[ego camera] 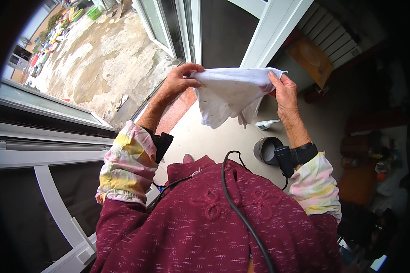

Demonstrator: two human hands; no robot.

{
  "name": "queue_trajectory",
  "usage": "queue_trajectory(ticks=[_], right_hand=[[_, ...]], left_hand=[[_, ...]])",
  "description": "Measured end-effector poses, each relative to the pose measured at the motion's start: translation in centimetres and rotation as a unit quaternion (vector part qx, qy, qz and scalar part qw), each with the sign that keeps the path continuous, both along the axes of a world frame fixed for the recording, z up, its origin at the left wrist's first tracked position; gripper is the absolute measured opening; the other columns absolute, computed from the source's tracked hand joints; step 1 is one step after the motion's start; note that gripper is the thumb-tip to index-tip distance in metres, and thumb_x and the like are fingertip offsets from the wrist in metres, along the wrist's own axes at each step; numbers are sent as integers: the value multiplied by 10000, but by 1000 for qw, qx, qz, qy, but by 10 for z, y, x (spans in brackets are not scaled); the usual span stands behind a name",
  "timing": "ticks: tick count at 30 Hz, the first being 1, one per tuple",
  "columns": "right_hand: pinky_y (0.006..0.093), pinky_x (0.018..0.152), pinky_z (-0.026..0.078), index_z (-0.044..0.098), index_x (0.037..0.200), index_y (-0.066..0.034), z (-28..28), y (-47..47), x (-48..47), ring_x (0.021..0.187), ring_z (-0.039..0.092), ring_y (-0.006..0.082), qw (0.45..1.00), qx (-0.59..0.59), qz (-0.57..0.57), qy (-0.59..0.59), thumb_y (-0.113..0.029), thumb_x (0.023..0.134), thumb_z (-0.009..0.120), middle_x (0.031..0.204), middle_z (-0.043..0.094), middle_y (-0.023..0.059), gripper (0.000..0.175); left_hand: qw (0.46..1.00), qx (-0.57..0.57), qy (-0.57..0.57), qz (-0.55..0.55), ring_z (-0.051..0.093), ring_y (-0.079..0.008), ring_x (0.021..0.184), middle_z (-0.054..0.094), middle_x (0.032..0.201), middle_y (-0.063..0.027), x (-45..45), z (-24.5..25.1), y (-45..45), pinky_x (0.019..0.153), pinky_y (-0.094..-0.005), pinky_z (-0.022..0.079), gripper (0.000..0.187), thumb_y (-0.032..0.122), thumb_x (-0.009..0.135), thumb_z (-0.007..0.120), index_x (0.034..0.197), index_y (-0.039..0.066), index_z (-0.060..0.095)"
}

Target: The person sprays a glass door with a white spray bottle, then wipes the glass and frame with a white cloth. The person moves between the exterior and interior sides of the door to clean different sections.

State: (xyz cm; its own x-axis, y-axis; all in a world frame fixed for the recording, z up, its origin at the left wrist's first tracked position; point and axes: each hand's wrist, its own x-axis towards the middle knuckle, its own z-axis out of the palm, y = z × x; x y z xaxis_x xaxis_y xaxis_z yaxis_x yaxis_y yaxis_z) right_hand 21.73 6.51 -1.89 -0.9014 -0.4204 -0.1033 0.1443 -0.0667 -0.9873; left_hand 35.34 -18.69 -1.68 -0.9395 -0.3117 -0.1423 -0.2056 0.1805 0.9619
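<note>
A damp-looking white cloth with faint stains is stretched between my two hands, its lower part hanging in loose folds. My left hand pinches the cloth's left upper corner between thumb and fingers. At the opposite upper corner, my right hand grips it with the thumb on top. Below the right forearm stands a dark bucket with greyish contents. A white spray bottle or similar plastic item lies on the floor between the cloth and the bucket.
Open white-framed glass panels border a doorway on the left, with a reddish stone sill. Beyond lies a patchy concrete yard. A white radiator and an orange-brown board stand at upper right. A black cable runs down my front.
</note>
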Motion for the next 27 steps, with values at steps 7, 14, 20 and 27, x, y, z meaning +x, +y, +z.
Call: queue_trajectory(ticks=[7,14,20,27], right_hand=[[238,670,469,601,957,-56,8,-3,-18,722,554,81,986,127,108,-5,-200,752,724,801,607,1,279],[258,655,477,539,1069,25,-23,-15,1,763,580,135,967,229,108,-15,-147,660,776,906,617,86,503],[260,729,477,527,1113,11,-8,-50,55,821,590,138,957,105,247,-110,-117,733,714,922,622,74,442],[356,1000,385,427,1327,-57,41,-91,99,1175,461,170,799,-121,570,-145,-81,832,599,1305,482,65,525]], left_hand=[[818,-569,-10,-83,548,-279,913,604,876,-75,-32,-9,-6,764,-359,495,217,9,681,591,870,81,669],[892,-424,-150,49,607,-366,859,623,923,-213,-46,-32,-27,737,-424,482,404,355,831,448,893,12,651],[991,95,-88,9,540,-289,1043,542,1154,-140,-31,-33,-35,855,-488,446,706,615,839,377,1218,26,457],[958,-132,254,32,572,-240,937,581,1056,-95,31,-3,-49,843,-345,472,444,294,834,607,1177,37,490]])
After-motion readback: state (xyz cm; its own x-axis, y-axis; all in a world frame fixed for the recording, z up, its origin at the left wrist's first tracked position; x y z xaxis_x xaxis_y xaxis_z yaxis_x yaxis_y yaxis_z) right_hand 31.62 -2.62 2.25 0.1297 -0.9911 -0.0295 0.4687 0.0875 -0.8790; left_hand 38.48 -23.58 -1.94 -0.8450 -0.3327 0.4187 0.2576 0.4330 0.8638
